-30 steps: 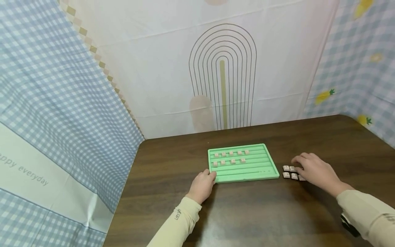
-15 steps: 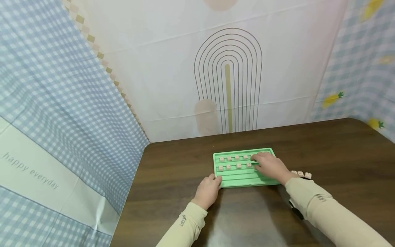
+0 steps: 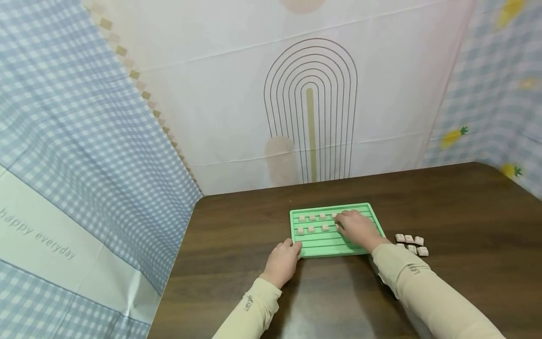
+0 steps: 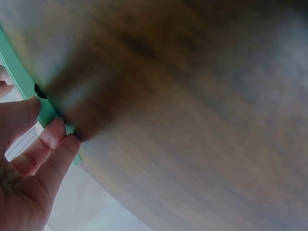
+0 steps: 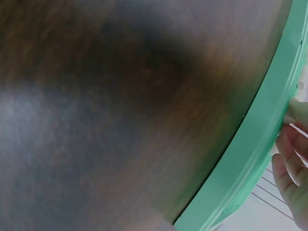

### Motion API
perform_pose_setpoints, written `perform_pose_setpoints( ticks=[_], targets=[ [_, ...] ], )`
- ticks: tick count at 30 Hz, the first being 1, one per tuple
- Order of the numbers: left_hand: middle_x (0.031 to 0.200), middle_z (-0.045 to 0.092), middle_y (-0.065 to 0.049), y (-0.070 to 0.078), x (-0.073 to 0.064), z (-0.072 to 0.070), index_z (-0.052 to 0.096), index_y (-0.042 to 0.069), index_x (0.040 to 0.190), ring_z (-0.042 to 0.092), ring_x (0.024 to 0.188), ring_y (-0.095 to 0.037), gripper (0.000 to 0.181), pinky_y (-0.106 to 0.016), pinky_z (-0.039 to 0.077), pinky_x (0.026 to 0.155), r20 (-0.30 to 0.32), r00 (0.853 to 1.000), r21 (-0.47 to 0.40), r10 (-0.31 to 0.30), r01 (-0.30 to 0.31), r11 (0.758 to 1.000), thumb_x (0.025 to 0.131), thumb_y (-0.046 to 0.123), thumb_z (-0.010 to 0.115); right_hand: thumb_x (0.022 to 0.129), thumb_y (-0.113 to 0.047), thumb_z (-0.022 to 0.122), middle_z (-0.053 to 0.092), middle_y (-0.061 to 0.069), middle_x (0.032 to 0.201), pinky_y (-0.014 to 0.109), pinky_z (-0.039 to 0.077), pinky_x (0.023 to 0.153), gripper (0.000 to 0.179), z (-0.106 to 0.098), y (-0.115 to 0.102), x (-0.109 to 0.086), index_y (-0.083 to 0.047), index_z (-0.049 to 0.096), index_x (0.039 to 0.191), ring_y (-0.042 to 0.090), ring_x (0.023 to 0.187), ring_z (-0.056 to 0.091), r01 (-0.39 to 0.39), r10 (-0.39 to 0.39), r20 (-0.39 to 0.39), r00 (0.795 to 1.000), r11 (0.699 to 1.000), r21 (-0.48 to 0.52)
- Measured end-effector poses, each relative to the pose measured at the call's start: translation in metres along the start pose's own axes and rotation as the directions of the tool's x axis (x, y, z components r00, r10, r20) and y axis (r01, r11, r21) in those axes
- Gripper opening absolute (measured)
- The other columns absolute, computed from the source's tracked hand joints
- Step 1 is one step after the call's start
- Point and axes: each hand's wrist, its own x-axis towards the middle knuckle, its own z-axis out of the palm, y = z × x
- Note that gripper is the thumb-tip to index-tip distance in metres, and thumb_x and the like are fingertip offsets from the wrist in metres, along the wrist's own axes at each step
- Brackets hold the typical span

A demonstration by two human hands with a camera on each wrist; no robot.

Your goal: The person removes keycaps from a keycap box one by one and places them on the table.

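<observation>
The left hand (image 3: 281,263) pinches the green tray (image 3: 326,243) at its eight-o'clock corner, probably to brace it, while the right hand (image 3: 360,228) bends its fingers, nearly together, over the middle; whether they grip anything I cannot tell. The shallow, ridged tray bears two rows of pale blocks (image 3: 312,218) toward ten o'clock, with loose blocks (image 3: 418,240) just past three, presumably for easy reach.
</observation>
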Motion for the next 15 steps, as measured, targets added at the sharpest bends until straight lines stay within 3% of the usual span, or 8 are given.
perform_pose_setpoints(
  ticks=[10,15],
  targets=[
    [0.077,0.055,-0.004,-0.0009,-0.0003,0.0005,0.056,0.013,0.085,0.052,0.059,-0.018,0.009,-0.024,0.045,0.053,-0.029,1.0,-0.006,0.009,-0.009,1.0,0.086,0.015,0.064,0.087,-0.018,0.062,0.066,0.009,0.1,0.039,0.051,0.073,0.018,0.0017,-0.0037,-0.0008,-0.008,0.066,0.102,0.026,0.089,0.06,-0.002,0.0,-0.042,0.999,0.998,-0.061],
    [0.077,0.055,-0.004,-0.0014,0.0002,0.0007,0.056,0.013,0.085,0.053,0.06,-0.018,0.009,-0.024,0.045,0.052,-0.026,1.0,-0.018,0.008,-0.008,1.0,0.086,0.015,0.064,0.088,-0.018,0.062,0.065,0.009,0.1,0.039,0.051,0.074,0.019,-0.0002,-0.0031,-0.003,-0.007,0.066,0.103,0.027,0.091,0.06,0.01,-0.014,-0.081,0.997,0.998,-0.057]
  ],
)
